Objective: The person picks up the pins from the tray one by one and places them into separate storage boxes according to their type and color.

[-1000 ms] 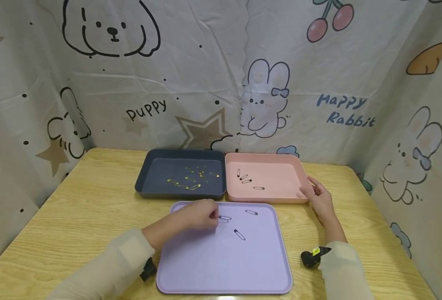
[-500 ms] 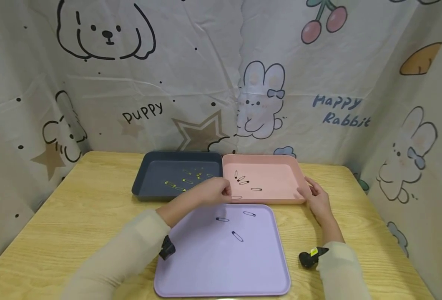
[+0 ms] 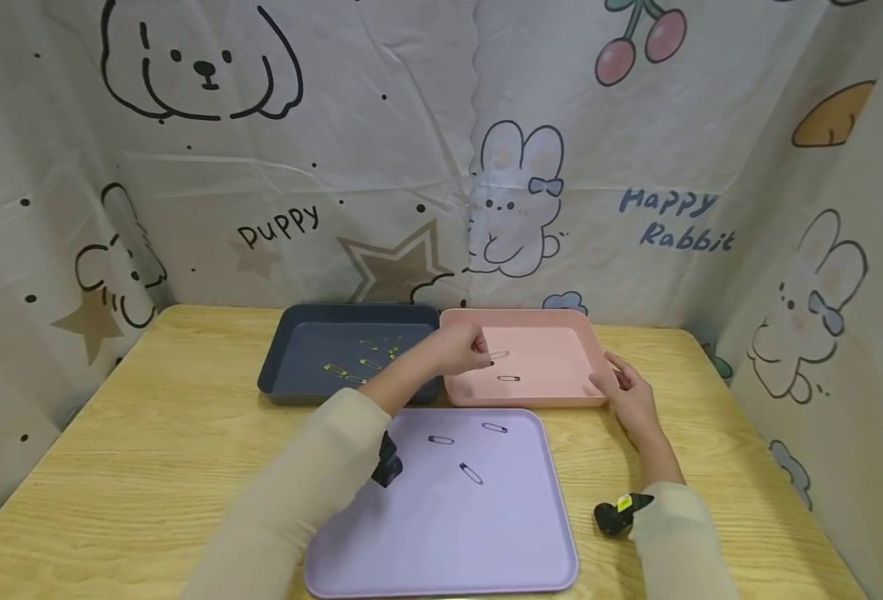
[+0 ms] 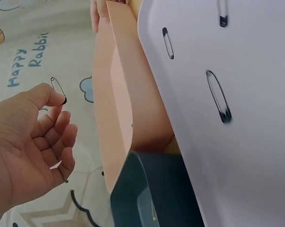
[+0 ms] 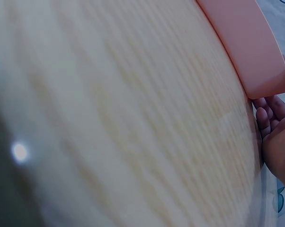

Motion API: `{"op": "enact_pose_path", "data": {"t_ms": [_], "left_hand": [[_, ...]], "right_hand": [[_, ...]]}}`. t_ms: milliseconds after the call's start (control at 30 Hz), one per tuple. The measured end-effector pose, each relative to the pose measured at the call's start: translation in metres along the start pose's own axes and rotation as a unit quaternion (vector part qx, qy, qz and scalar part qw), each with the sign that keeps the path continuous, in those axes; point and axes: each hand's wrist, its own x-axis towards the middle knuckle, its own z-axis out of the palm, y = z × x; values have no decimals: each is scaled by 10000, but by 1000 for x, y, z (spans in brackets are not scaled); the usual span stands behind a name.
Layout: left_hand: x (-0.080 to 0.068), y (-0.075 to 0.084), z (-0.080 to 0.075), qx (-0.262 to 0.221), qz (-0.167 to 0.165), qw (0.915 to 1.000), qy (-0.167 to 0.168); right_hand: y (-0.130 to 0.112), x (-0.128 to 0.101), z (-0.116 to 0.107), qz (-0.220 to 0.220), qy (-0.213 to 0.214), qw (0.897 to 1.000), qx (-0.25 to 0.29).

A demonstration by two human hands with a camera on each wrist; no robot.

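My left hand point(image 3: 458, 348) hovers over the left part of the pink tray point(image 3: 554, 346). In the left wrist view, thumb and index finger pinch a safety pin point(image 4: 59, 90) by its black end, and the other fingers curl loosely. One black-ended safety pin point(image 3: 509, 378) shows on the pink tray's floor; my left hand hides others. At that tray's right front corner, my right hand point(image 3: 639, 408) grips the wall, thumb over the rim and fingers outside. Three more black-ended safety pins, one of them a pin point(image 3: 471, 473) lying slanted, are on the lilac tray point(image 3: 441, 533).
A dark blue-grey tray point(image 3: 302, 342) with several yellow safety pins point(image 3: 335, 369) stands against the pink tray's left side, partly behind my left forearm. The lilac tray lies in front of both on the wooden table point(image 3: 202, 417). A printed curtain point(image 3: 381, 167) encloses the back and sides.
My left hand has lifted a safety pin from the lilac tray and carried it up and right over the pink tray. My right hand keeps its grip there.
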Motion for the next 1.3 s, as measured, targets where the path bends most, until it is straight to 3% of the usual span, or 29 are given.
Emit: {"op": "enact_pose_path", "data": {"t_ms": [533, 1300], "left_hand": [[34, 10, 20, -57, -467, 9978, 459], [48, 7, 36, 108, -692, 9946, 764]], "right_hand": [[1, 1, 1, 87, 5, 10000, -2], [1, 2, 0, 182, 56, 9998, -45]]}}
